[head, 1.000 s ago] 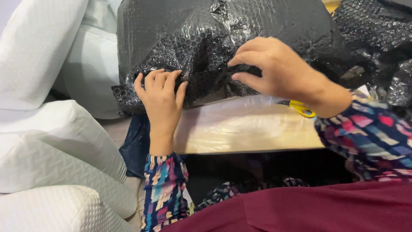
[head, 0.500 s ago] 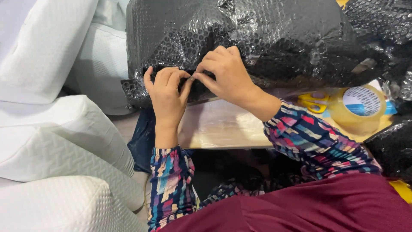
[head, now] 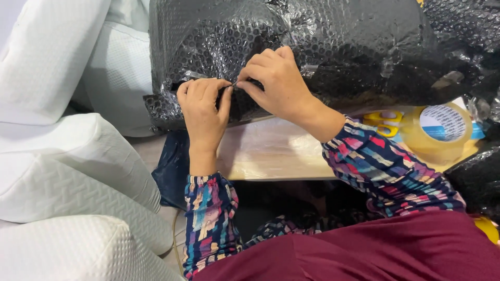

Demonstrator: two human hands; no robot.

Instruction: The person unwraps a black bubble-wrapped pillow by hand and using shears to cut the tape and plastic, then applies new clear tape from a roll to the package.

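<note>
A person's left hand (head: pixel 202 106) and right hand (head: pixel 278 83) met at the centre of the frame, fingers (head: pixel 245 78) pinching the lower edge of a large bundle wrapped in black bubble wrap (head: pixel 291 47) that filled the upper half. Beneath it lay a pale wooden table (head: pixel 271 153). At right sat a roll of clear tape (head: pixel 437 130) beside yellow-handled scissors (head: pixel 383 122). White textured cushions (head: pixel 67 177) were stacked at left.

A pale wooden board (head: pixel 271 156) covered in clear film carries the big black bubble-wrapped bundle (head: pixel 291 47) along its far edge. At its right end lie a roll of clear tape (head: pixel 437 132) and yellow-handled scissors (head: pixel 383 122), just beside each other
</note>
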